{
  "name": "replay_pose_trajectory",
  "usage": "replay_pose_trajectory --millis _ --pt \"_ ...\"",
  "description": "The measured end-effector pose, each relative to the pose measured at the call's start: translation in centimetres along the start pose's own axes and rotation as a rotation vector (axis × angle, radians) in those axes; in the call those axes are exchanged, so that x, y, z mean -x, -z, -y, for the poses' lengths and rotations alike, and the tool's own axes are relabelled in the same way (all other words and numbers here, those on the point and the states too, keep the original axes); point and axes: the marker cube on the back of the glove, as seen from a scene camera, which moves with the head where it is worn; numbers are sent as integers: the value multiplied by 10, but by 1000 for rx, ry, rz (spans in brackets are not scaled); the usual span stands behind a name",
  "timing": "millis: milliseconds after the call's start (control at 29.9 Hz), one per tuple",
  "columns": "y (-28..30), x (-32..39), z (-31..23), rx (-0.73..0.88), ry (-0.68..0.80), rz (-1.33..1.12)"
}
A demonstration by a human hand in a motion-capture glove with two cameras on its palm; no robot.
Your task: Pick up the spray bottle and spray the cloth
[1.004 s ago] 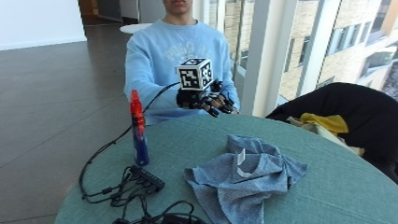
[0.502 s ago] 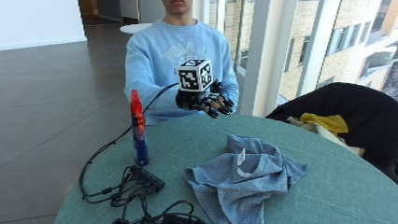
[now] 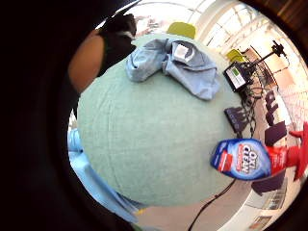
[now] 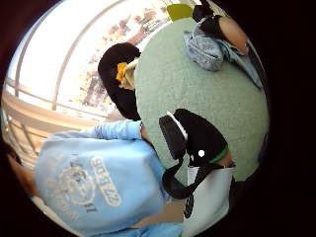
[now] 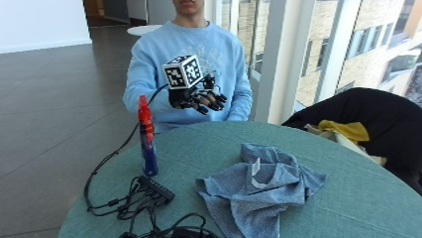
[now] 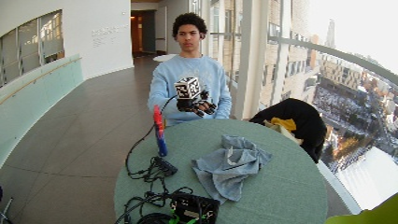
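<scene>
Round green table (image 5: pixel 369 208) before me, near edge cut off; crumpled blue cloth (image 5: pixel 260 191) lies mid-table; spray bottle (image 5: pixel 146 136) stands upright near table's edge, well apart from cloth, label only readable from palm view; my gloved right hand (image 5: pixel 198 98) hangs above far rim, fingers loosely curled, holding nothing; cable tangle (image 5: pixel 141 201) beside bottle, partly out of frame.

light blue printed sweatshirt (image 5: pixel 188 54), black glove (image 5: pixel 198 99)
</scene>
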Motion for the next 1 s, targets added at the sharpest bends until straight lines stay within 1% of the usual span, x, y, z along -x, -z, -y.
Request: replay_pose_trajectory --millis 234,335,402,502,569,636,770,870,1004 --pt "15 -30 -77 -76 -165 75" --pt "20 -46 -106 -97 -235 183" --pt "24 -59 -120 -149 -285 268" --pt "32 -77 -128 -257 -385 354" --pt "38 -90 -134 -256 -435 398" --pt "40 -104 -141 -240 -415 440" --pt "37 -135 -148 -290 -380 537" --pt "34 -151 -150 -320 -426 606" --pt "29 -169 -139 -369 -492 689"
